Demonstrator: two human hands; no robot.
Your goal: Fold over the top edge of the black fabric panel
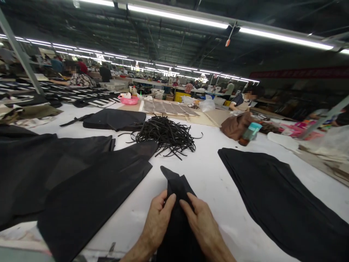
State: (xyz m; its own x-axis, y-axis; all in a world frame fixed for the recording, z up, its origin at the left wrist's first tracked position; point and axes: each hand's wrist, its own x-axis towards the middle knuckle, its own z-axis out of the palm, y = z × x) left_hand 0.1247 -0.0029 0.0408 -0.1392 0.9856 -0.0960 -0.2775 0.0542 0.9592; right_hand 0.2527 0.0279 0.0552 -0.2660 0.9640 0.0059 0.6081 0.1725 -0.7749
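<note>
Between my two hands is a piece of black fabric (176,183), held up over the white table (218,203) with its pointed top end folded. My left hand (157,217) pinches its left edge between thumb and fingers. On the opposite edge, my right hand (200,217) grips the cloth the same way, thumb and forefinger showing. The lower part of the fabric hangs down toward me between my forearms. Just beyond my hands lies a tangled heap of narrow black strips (169,134).
Large black fabric panels (95,193) spread across the left, and a stack of black pieces (280,196) lies at right. A folded black pile (114,119) sits behind. Farther back are a teal-lidded bottle (250,134), brown cloth (236,125), a pink basin (129,99) and other people.
</note>
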